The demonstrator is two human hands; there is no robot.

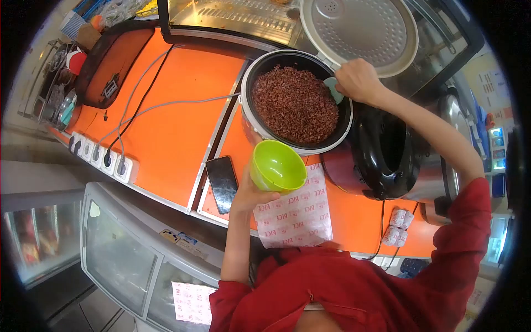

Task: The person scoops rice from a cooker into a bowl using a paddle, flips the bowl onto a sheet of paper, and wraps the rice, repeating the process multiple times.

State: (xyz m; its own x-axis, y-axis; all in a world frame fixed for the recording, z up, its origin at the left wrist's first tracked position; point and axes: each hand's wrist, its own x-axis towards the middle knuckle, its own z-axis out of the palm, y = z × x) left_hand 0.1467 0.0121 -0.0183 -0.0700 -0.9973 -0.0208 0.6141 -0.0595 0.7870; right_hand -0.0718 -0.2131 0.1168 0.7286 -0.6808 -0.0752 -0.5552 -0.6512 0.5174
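My left hand [249,192] holds a green bowl [278,166] by its side, just below the front rim of an open rice cooker [248,119]. Dark reddish rice [293,105] fills much of the cooker's black pot. At the pot's upper right edge, my right hand [357,82] is closed around a pale green scoop [333,90], whose blade rests by the rice. The bowl looks empty inside. Printed wrapping paper [296,218] lies on the orange counter beneath and in front of the bowl.
A phone [222,184] lies left of the paper. The cooker's lid [362,33] stands raised behind it. A black closed cooker [381,155] is on the right. Cables run to a power strip [105,157] at the left. A glass-topped freezer [121,243] stands below the counter.
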